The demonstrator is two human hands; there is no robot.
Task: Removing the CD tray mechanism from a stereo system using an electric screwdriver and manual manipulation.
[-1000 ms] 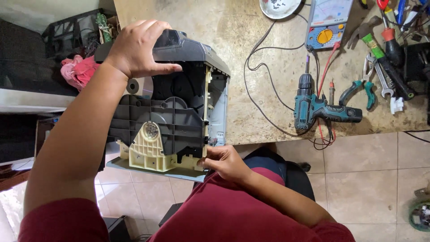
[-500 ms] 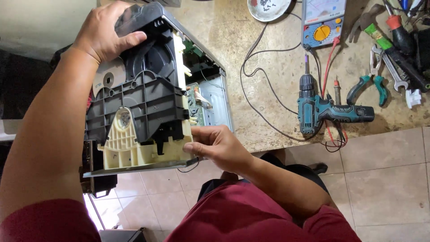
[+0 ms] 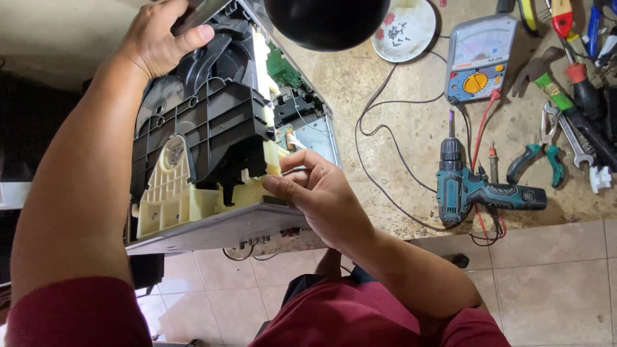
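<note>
Since half a second ago the opened player chassis [image 3: 218, 135] has tipped up further and now fills more of the view; the right hand has slid up from its lower edge to the cream plastic part.

Left hand [image 3: 157, 38]: gripping the top end of the chassis, thumb curled over the black plastic edge, other fingers wrapped behind and out of sight. Chassis stands on its end at the counter's [image 3: 398, 148] front left edge, its lower end hanging past the edge over the tiled floor [image 3: 553, 283]. Black disc mechanism [image 3: 205, 128] faces the camera, cream gear frame [image 3: 173, 193] below it, green circuit board [image 3: 279, 67] and wiring visible on the right side inside the metal shell.

Right hand [image 3: 315, 193]: fingertips pressed together against the cream frame's right edge, thumb under, index on top. Cannot tell whether something small is pinched between them.

Further right on the counter: round black object [image 3: 328, 22] at the top edge, small white dish [image 3: 405, 29] with bits in it just beside it, analogue multimeter [image 3: 479, 58] with red and black leads trailing towards the front edge. Teal cordless drill [image 3: 479, 189] lies near the front edge, teal-handled pliers [image 3: 533, 160] just right of it. Screwdrivers and wrenches [image 3: 578, 90] piled at the back right corner.
</note>
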